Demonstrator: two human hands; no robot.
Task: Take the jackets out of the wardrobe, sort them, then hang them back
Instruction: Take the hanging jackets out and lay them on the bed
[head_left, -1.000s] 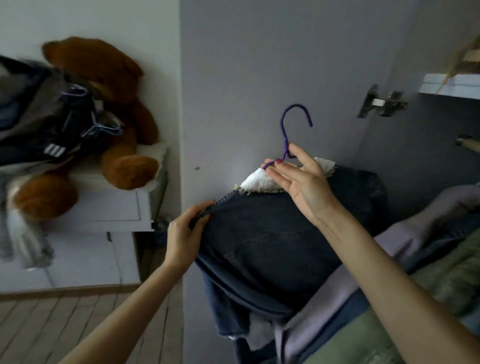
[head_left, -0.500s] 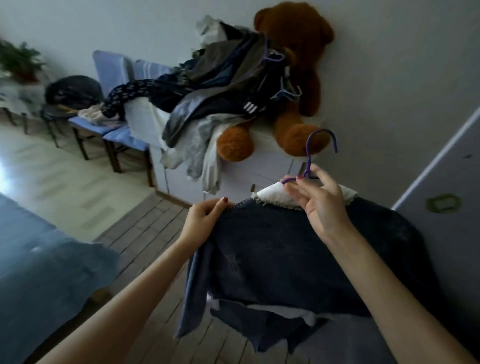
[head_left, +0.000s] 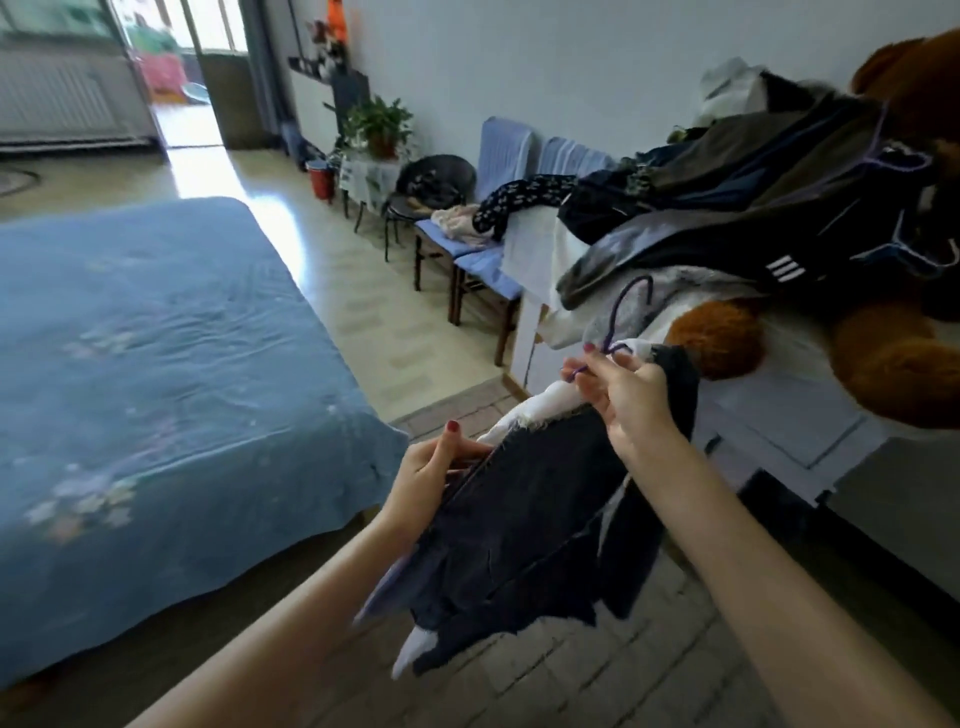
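Gripping the denim jacket (head_left: 530, 499), left hand (head_left: 434, 480) and right hand (head_left: 631, 397), seemingly pinching its hanger (head_left: 621, 317), have swung bedward.

bed (head_left: 171, 364) to my left | jacket (head_left: 540, 519) on hanger (head_left: 621, 312) between my hands, left hand (head_left: 434, 475) at its left edge, right hand (head_left: 631, 400) at hanger neck | cabinet (head_left: 789, 426) to my right, clothes pile (head_left: 753, 208) and teddy bear (head_left: 893, 338) on it | chairs (head_left: 488, 218) behind, along wall
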